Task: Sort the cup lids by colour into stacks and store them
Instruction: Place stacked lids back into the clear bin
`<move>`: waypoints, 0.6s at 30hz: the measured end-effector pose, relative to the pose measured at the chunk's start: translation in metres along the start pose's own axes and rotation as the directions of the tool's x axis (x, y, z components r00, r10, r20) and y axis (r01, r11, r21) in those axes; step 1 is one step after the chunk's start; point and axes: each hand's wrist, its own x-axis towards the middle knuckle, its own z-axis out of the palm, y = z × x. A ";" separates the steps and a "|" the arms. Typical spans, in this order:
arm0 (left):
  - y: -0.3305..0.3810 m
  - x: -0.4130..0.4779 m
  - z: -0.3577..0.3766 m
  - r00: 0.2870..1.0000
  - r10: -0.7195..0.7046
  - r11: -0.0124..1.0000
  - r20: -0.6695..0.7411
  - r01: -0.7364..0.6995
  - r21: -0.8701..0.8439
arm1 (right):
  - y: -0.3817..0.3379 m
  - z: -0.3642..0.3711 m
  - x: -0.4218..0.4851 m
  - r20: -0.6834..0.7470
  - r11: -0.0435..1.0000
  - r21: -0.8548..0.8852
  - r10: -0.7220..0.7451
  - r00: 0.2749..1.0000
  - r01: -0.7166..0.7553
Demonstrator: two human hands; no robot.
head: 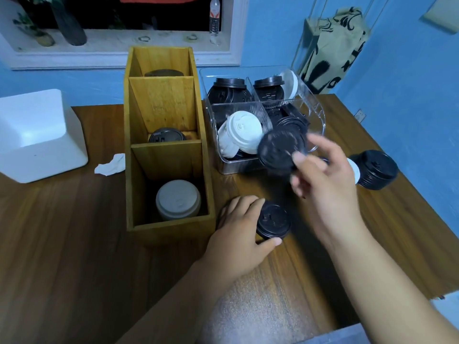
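A round black plastic lid (280,151), motion-blurred, is pinched at its rim by the right hand (323,175), its flat face tilted toward the camera. Just beyond the fingertips is a clear plastic bin (315,112). The left hand (238,227) curls round a short ridged stack of black lids (273,220), upright on the grained wooden table (74,244).

White box (37,135), crumpled tissue (111,166) — bottle (214,18) on sill (111,45).
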 end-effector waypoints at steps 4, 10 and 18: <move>0.001 -0.001 -0.001 1.000 -0.017 1.000 0.009 0.017 -0.004 | 0.033 -0.065 -0.035 -0.117 0.987 -0.062 0.140 0.983 -0.148; 0.003 -0.001 -0.003 0.999 -0.023 1.000 0.037 0.023 -0.013 | 0.045 -0.095 -0.051 -0.158 0.927 -0.229 0.266 0.951 -0.298; 0.003 -0.001 -0.003 0.998 -0.027 1.000 0.052 0.028 -0.009 | 0.049 -0.119 -0.052 0.077 0.393 -0.915 -0.046 0.996 0.089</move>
